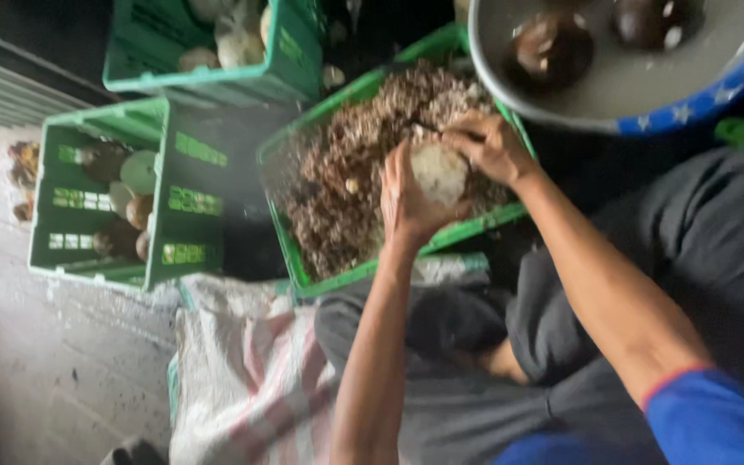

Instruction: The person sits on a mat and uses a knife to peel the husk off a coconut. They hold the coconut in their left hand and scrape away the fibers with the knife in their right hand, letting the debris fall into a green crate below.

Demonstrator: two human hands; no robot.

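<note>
The left hand [406, 202] cups a pale, round peeled coconut [438, 172], grip closed around it. The right hand [492, 146] presses its grip on the coconut's top, above a green plastic crate of brown husk scraps [346, 181].

Bare forearms, a blue short sleeve [708, 418] edged in red, and dark grey trousers [691, 232].

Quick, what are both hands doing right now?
Left hand: closed around a pale round coconut.
Right hand: closed over the coconut's top; any tool cannot be told.

Produce-prep yard — green crates [184, 185], husk scraps [346, 172], concrete floor [62, 362]
</note>
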